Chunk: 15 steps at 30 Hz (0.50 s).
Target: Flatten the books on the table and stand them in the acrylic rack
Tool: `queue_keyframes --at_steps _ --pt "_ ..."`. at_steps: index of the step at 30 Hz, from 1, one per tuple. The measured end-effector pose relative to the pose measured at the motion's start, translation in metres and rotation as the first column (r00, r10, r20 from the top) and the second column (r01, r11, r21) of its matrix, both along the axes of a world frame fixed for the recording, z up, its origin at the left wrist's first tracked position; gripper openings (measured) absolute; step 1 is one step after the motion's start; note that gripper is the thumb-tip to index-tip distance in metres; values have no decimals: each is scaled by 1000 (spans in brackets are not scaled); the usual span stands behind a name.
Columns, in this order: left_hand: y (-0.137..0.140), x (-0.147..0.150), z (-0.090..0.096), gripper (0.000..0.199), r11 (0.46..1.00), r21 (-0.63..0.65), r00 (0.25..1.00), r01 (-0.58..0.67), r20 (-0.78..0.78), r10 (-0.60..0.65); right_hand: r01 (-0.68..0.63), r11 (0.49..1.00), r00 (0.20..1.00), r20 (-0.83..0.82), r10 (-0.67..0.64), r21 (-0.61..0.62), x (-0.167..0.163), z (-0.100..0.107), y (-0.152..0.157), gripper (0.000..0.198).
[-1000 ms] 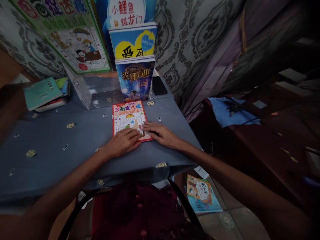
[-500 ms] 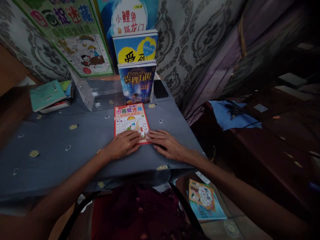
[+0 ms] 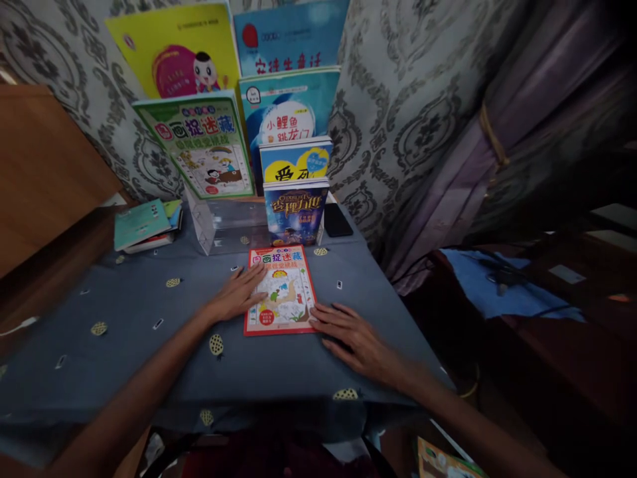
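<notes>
A red-bordered picture book [image 3: 281,295] lies closed and flat on the blue tablecloth [image 3: 279,372], its cover facing up. On its left edge rests my left hand [image 3: 239,292], fingers stretched over the cover. My right hand [image 3: 355,338] lies at the lower right edge, fingertips touching the border, the fingers extended and slightly apart. Neither hand grips the book. Just beyond it stands a clear acrylic book stand [image 3: 229,229]. A dark blue book [image 3: 296,216] and a green-bordered book [image 3: 216,149] stand upright in it.
Taller books, one yellow [image 3: 174,53], rise behind. A black phone [image 3: 338,220] lies right of the stand, and a small pile of books [image 3: 142,226] lies to its left. Patterned wallpaper backs the table. A blue cloth [image 3: 488,285] with dark items lies at right.
My left hand has moved from the book's lower edge up to its left edge, uncovering the lower cover. My right hand stays at the lower right. The view has tilted up.
</notes>
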<state>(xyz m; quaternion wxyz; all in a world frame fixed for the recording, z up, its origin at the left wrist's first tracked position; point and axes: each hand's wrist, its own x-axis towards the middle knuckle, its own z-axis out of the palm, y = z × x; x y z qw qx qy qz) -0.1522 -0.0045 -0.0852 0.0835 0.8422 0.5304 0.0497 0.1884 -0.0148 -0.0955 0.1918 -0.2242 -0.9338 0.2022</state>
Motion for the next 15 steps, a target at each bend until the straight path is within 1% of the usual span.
queue_keyframes --at_steps 3,5,9,11,13,15 --pt "27 -9 0 67 996 -34 996 -80 -27 79 -5 1000 1000 13 5 -16 1 0 1 42" --pt "39 -12 -1 68 993 -36 993 -109 -39 108 -8 1000 1000 15 8 -30 3 0 1 42" --pt "45 -15 -7 67 992 6 992 -122 -39 122 11 1000 1000 18 -10 -27 1 5 4 38" --pt "44 -15 -11 66 991 37 991 -129 -27 130 18 1000 999 37 -18 -10 -8 11 6 34" --pt "42 -15 -13 63 988 79 991 -136 -6 137 -11 1000 998 63 10 0 -26 18 9 32" --pt "41 -15 -14 60 983 118 990 -141 15 140 -96 995 993 71 97 -7 -51 23 11 32"
